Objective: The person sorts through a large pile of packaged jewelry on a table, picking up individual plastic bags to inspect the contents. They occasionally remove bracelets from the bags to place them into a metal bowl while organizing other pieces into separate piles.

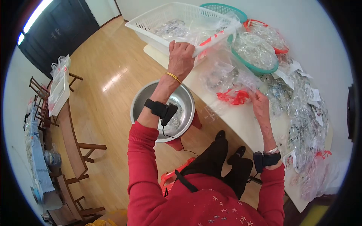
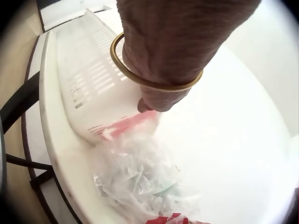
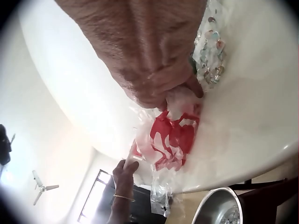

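Note:
My left hand (image 1: 181,56) grips the near corner of a white plastic basket (image 1: 151,37), fingers curled over its rim. Small clear packets lie inside the basket. In the left wrist view the slotted basket wall (image 2: 96,88) shows below the gold bangle. My right hand (image 1: 260,104) pinches the edge of a clear plastic bag (image 1: 220,77) with red print. Beaded strings in clear wrapping show in the bag, which lies against the basket's near side. The right wrist view shows finger and thumb on the bag, close above its red print (image 3: 175,135).
A steel basin (image 1: 137,96) with clear packets stands on a red stool (image 1: 174,144) left of the white table (image 1: 245,120). Green (image 1: 260,71) and red baskets (image 1: 285,51) of packets stand behind. Bagged beads (image 1: 301,124) are heaped at the right. Wooden benches (image 1: 71,139) stand at the left.

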### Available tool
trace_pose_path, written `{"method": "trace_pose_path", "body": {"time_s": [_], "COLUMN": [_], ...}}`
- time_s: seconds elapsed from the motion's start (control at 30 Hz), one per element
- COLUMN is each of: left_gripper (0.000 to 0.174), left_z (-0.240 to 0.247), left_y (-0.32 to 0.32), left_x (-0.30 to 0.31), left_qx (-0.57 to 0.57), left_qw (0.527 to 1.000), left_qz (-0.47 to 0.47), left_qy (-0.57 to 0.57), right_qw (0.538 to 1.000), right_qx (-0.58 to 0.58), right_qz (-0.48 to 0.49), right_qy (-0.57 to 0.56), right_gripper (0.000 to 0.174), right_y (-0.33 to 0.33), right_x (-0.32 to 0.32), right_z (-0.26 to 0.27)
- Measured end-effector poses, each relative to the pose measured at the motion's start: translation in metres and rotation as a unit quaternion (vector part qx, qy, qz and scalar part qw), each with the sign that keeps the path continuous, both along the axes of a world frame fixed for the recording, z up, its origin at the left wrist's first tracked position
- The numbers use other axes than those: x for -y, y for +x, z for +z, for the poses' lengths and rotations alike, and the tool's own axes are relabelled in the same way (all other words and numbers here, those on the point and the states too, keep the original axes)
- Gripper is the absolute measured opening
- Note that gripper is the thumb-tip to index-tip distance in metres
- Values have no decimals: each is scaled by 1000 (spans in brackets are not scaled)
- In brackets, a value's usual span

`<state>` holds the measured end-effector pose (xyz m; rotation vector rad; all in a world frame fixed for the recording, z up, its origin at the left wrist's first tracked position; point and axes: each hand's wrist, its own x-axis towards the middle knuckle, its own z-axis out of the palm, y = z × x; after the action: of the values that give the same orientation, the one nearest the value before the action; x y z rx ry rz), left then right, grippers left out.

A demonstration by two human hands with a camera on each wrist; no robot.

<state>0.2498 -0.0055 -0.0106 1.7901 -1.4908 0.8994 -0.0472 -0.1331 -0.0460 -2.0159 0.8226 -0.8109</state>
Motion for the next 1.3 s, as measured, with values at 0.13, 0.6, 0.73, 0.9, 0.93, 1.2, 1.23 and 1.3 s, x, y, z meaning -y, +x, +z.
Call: {"method": "trace_pose_path", "body": {"time_s": [0.13,0.6,0.73,0.9,0.93,1.2,1.23,1.3], "left_gripper": [18,18,16,9,9,23,28,33], "left_z": [10,-18,-26,-8,-8,-28,-31,-35], "left_y": [-17,-135,-116,-152,-164,-277,-280,-280], "left_x": [-8,33,42,39,41,66,72,77], "left_qx": [19,-54,-105,-24,-21,-30,-5,22], "left_qw": [999,955,957,978,968,851,854,852], "left_qz": [3,-286,-155,-159,-222,-478,-464,-453], "left_qy": [-26,56,223,135,114,216,235,260], "right_qw": [999,794,837,987,986,820,810,802], "right_qx": [-30,456,394,83,81,-426,-451,-475], "right_qz": [-25,-65,-78,-138,-147,-80,-93,-108], "right_qy": [-35,397,372,-15,-13,-375,-364,-346], "right_gripper": [25,29,26,26,26,34,34,34], "right_y": [-11,-36,-58,-85,-88,-133,-147,-178], "right_x": [9,-9,0,-13,-3,119,126,136], "right_z": [-7,11,-11,3,0,23,28,29]}}
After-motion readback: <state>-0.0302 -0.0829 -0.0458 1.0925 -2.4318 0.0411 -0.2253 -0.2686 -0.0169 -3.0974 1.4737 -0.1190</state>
